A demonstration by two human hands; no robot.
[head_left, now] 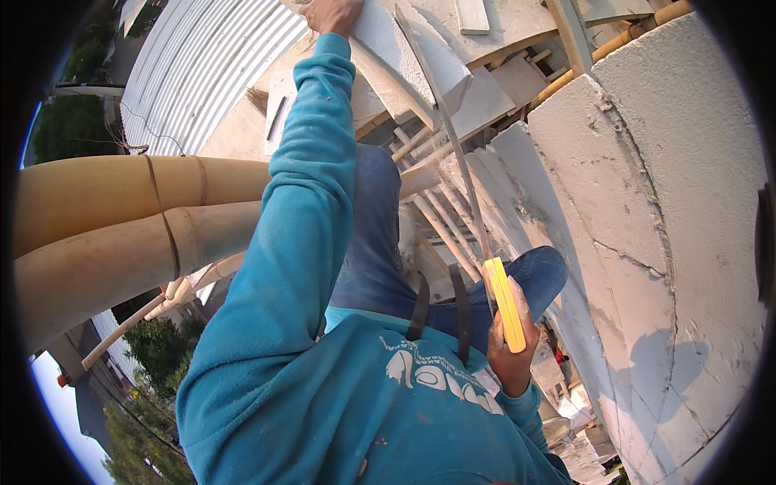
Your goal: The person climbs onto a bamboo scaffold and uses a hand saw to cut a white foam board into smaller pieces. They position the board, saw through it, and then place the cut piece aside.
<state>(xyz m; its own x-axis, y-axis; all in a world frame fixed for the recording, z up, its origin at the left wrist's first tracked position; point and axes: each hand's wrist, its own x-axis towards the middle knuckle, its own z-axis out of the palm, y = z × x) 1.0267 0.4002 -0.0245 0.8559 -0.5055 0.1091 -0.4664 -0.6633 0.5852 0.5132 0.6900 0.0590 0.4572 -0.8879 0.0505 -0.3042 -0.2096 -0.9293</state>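
**Saw blade could bind or skid in the white block, high above ground**

Thing in hand: long thin steel handsaw blade with a yellow plastic handle point(506, 303). Handle sits low centre-right, just in front of the knee in blue denim point(540, 273); the blade runs up and left from it, tip reaching the pale grey-white rectangular block point(408, 56) at the top of the view. Can't tell whether the teeth are in a kerf or only lying against the block face.

Risks, as judgement:
- Blade is long and thin, driven from the far end. If it flexes it may bind or jump sideways toward the left hand, which rests on that block.
- Block looks loosely perched on the pale wooden slats point(440, 222). A hard stroke could shift it.
- Thick tan bamboo scaffold poles point(105, 234) and tree tops below suggest height; a dropped saw or offcut goes a long way down.
- Cracked white plastered wall point(647, 202) close on the right leaves little elbow room.

Pose:
- Right hand point(511, 343): closed fully round the yellow handle, wrist bent, forearm tucked close to the torso.
- Left hand point(331, 14): arm in teal sleeve point(311, 186) stretched nearly straight, palm down on the block's edge. Fingers are cut off by the frame, so can't tell whether it clutches or merely presses.
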